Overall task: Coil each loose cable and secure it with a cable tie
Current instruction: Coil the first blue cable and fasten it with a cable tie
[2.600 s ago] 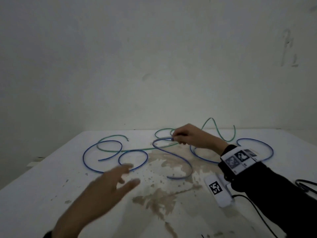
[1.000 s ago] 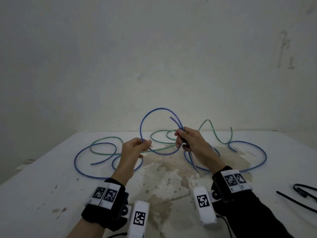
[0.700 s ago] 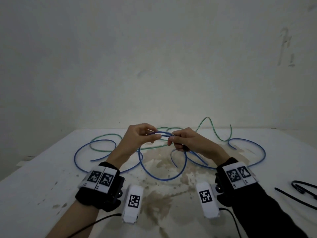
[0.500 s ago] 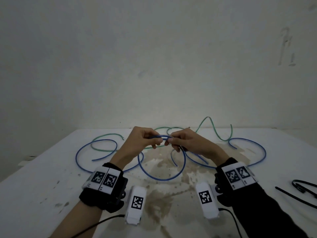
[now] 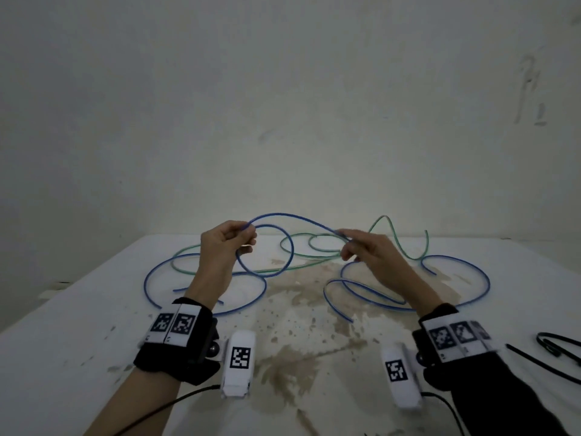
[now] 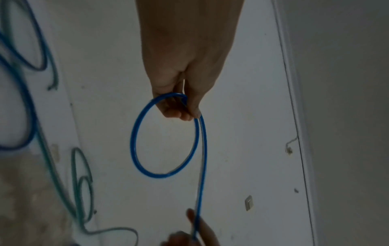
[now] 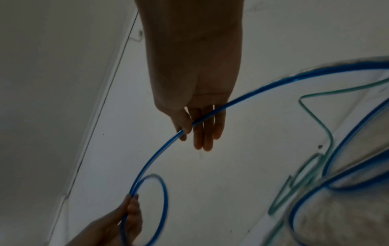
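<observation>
Surface (image 5: 94, 335): white and stained — most of both cables lies loose across it.
Blue cable (image 5: 292, 217): one small loop made, the rest uncoiled.
Green cable (image 5: 314, 256): untouched, sprawled behind.
Cable ties (image 5: 553, 347): black, unused at the right edge.
Left hand (image 5: 224, 247): fingers pinch the loop's crossing.
Right hand (image 5: 371, 256): thumb and forefinger pinch the strand, other fingers straight — apparently feeding the next turn.

White, brown-stained table (image 5: 94, 341): green cable (image 5: 301, 256) at twelve, blue cable (image 5: 465, 284) across middle, black cable ties (image 5: 553, 344) at three.
</observation>
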